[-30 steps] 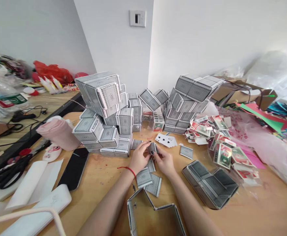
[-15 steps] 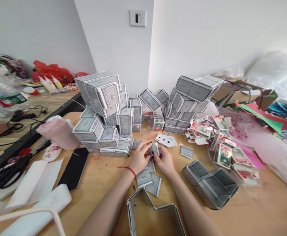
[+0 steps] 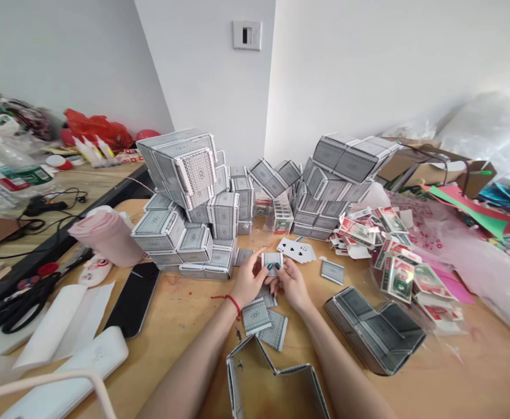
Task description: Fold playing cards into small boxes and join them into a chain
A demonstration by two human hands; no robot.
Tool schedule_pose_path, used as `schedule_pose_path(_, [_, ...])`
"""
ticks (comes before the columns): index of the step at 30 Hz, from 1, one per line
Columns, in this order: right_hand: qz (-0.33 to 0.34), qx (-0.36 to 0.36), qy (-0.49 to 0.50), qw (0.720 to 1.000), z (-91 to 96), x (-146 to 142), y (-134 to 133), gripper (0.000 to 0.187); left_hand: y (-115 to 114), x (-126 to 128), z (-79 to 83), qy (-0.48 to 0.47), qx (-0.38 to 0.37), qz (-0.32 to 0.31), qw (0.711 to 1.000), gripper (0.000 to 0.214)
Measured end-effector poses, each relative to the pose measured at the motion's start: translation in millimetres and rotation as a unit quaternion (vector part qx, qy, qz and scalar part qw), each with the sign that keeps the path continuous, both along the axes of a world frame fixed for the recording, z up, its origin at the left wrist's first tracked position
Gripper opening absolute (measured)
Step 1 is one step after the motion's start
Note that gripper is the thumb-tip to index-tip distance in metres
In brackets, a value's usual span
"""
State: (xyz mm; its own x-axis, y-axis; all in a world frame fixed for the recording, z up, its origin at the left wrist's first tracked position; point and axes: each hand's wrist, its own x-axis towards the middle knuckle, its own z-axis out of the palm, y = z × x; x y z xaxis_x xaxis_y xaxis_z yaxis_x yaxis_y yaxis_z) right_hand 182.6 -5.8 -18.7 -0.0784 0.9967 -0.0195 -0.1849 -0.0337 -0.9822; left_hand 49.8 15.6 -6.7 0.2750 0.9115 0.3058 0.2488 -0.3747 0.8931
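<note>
- Two hands, left hand [image 3: 246, 280] and right hand [image 3: 295, 286], grasp one small card [image 3: 272, 259] between them, both thumbs pressed on its patterned face.
- The card is held over the table [image 3: 180, 337], just beyond a few loose cards [image 3: 255, 317] that lie overlapping between the wrists.
- A red bracelet [image 3: 234, 304] circles the left wrist.
- Between the forearms: an open frame [image 3: 232, 384], cut off by the lower edge of view.
- Right of the right forearm: a dark open box [image 3: 350, 340].
- Beyond the hands: fanned cards [image 3: 296, 250], spades showing; at either side, a left stack [image 3: 202, 253] and a right stack [image 3: 342, 160] of card-covered boxes.
- Far left of the hands: a black phone [image 3: 135, 299], lying flat.
</note>
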Motion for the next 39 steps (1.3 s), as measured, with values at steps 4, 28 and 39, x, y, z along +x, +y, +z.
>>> schedule_pose_path(4, [0.007,-0.005,-0.039,0.999,-1.5,-6.1,-2.6,0.034,1.8,3.6,-6.3,0.036,-0.039,0.028,0.998,0.018])
schedule_pose_path(28, [-0.035,0.127,-0.266,0.955,1.3,-12.1,-11.2,0.014,3.1,4.0,-5.1,0.148,-0.008,0.217,0.965,0.049])
schedule_pose_path(39, [-0.062,0.054,-0.103,0.991,-1.8,-11.0,-4.3,0.030,1.4,3.4,-5.3,0.144,0.002,0.121,0.982,0.038])
